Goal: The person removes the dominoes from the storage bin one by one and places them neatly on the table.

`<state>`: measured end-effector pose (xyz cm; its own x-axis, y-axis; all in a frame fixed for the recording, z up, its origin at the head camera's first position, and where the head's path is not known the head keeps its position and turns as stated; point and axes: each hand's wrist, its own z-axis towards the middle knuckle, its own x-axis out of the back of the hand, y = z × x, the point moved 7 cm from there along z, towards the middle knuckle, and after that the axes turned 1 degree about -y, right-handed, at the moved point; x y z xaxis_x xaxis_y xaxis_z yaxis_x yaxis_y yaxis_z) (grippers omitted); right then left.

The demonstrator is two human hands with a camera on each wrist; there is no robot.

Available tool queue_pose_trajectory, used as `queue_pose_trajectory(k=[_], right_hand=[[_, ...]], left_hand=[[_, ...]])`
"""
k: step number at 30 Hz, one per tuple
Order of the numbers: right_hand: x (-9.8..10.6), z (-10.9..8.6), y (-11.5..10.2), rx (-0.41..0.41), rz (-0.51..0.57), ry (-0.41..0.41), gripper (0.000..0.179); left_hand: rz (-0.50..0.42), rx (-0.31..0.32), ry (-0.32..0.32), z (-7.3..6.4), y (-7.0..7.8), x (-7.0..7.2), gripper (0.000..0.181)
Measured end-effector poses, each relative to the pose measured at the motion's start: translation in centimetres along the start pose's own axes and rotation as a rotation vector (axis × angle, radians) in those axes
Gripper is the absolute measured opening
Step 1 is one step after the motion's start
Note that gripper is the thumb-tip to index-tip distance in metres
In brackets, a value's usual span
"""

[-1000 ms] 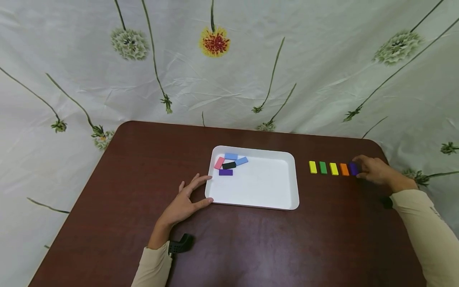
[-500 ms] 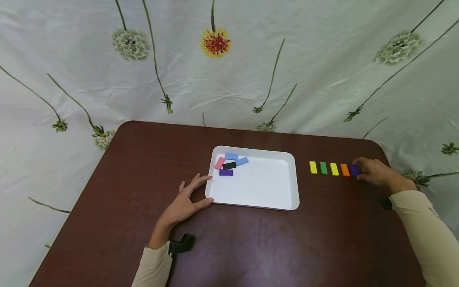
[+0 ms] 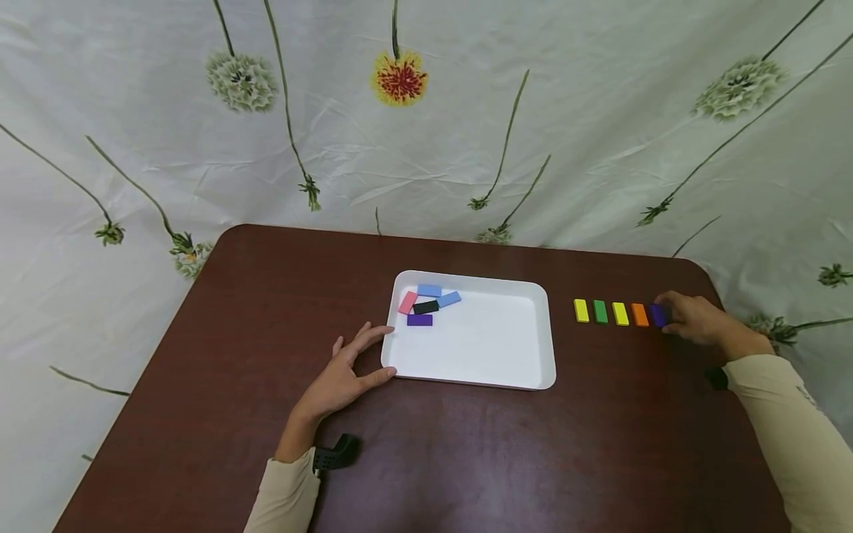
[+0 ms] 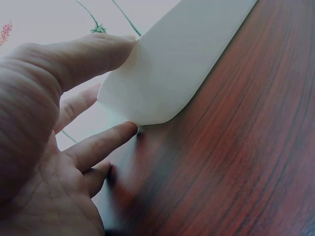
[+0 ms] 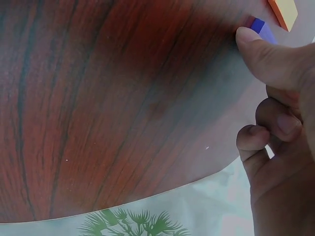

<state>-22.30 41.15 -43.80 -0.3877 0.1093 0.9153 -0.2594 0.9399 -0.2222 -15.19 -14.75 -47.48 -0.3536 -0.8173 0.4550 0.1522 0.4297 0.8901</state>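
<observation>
Pinching purple block [image 3: 657,314] — right hand [image 3: 696,320] curled.

Left hand [image 3: 340,377] flat on table, palm down, fingers straight and spread, thumb [image 4: 74,54] and index fingertip set against near-left corner of tray. Beige sleeve to wrist. Right hand [image 3: 696,318] near far-right corner of table, thumb extended forward, tip touching purple block; other fingers [image 5: 261,140] curled under palm. Right forearm in beige sleeve.

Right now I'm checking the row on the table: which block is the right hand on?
The purple block, last at the right end of the row beside the orange block. The right hand touches only it.
</observation>
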Motion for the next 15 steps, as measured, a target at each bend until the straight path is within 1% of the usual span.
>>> queue_pose_trajectory(k=[9, 15], right_hand=[[0.6, 0.0, -0.1, -0.008, 0.007, 0.035, 0.051], [1.1, 0.4, -1.3, 0.024, 0.026, 0.047, 0.046]], left_hand=[[0.003, 0.001, 0.0, 0.1, 0.0, 0.0, 0.067], [0.003, 0.007, 0.004, 0.0, 0.0, 0.0, 0.067]])
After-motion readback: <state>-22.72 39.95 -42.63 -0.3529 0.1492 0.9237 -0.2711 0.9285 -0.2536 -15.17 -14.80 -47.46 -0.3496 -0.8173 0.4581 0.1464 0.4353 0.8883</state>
